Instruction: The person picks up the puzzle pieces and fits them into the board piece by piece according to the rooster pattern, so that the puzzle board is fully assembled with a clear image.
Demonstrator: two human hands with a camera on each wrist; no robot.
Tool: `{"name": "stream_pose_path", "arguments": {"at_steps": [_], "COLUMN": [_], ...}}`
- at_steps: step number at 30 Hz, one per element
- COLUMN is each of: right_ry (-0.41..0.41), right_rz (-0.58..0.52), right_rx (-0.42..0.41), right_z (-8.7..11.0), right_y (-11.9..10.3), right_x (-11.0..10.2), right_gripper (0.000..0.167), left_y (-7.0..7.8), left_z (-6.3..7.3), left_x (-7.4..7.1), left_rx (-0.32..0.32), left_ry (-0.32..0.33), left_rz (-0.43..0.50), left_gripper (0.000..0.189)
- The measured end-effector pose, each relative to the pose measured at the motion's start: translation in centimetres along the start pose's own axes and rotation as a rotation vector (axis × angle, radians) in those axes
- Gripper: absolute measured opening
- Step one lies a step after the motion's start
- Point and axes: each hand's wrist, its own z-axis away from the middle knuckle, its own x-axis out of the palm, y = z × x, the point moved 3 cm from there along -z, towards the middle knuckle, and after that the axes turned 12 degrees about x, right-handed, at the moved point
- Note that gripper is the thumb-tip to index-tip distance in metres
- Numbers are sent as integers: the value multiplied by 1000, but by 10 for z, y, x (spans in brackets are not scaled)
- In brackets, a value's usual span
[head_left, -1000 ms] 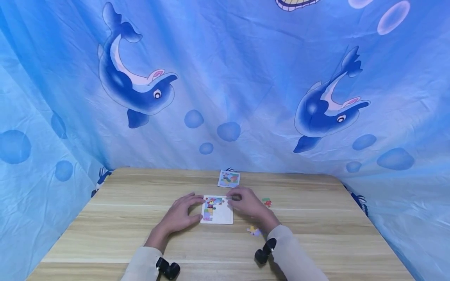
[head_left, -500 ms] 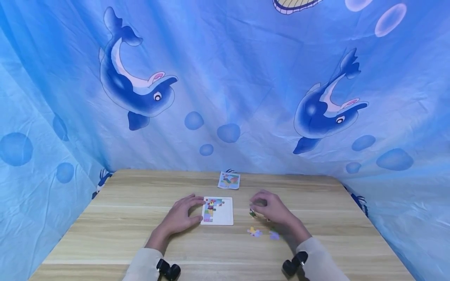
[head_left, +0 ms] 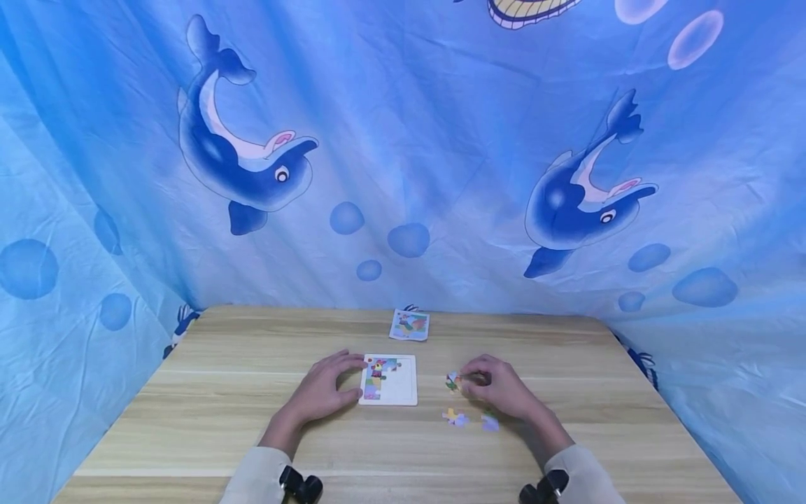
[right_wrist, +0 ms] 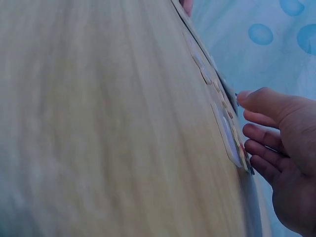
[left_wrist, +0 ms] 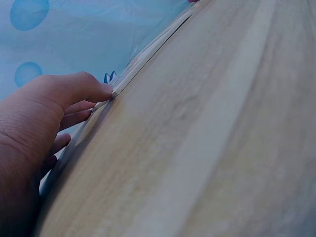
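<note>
A white square puzzle board (head_left: pixel 399 388) lies on the table, with joined picture pieces along its left side and top. My left hand (head_left: pixel 321 385) holds its left edge, thumb near the lower corner and fingers near the upper one; in the left wrist view the thumb of that hand (left_wrist: pixel 54 98) meets the board's edge. To the right, my right hand (head_left: pixel 497 385) pinches a colourful jigsaw piece (head_left: pixel 452 381) at its right side. In the right wrist view the right hand (right_wrist: pixel 291 133) hides most of that piece.
A yellow-and-purple jigsaw piece (head_left: pixel 456 418) and a purple-green one (head_left: pixel 490 421) lie nearer me. A small picture card (head_left: pixel 409 325) lies behind the board. The wooden table (head_left: pixel 302 336) ends at a blue dolphin-print curtain (head_left: pixel 409 161).
My right hand has moved right, from the board's upper right corner to the loose jigsaw pieces. My left hand stays at the board. The purple-green piece has come into view.
</note>
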Motion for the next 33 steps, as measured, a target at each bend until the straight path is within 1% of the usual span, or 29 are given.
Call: {"name": "stream_pose_path", "arguments": {"at_steps": [3, 7, 15, 18, 20, 26, 30, 33], "right_ry": [17, 32, 71, 70, 72, 101, 112, 107], "right_rz": [-3, 11, 86, 82, 76, 68, 69, 42], "right_rx": [-16, -24, 19, 26, 29, 42, 52, 69], "right_z": [0, 0, 1, 2, 1, 0, 1, 2], "right_y": [2, 2, 4, 5, 5, 6, 6, 3], "right_x": [2, 6, 7, 7, 7, 10, 12, 12], "right_gripper": [22, 23, 28, 28, 27, 20, 19, 21], "left_y": [0, -2, 1, 2, 2, 2, 0, -1], "left_z": [-1, -1, -3, -3, -4, -4, -2, 0], "left_x": [-1, -2, -1, 0, 0, 0, 0, 0], "left_rx": [10, 7, 4, -6, -1, 0, -16, -26], "left_ry": [6, 10, 0, 0, 5, 4, -7, -8], "left_rz": [-8, -19, -4, -4, -8, -12, -4, -5], "left_gripper": [52, 52, 52, 52, 52, 53, 53, 53]}}
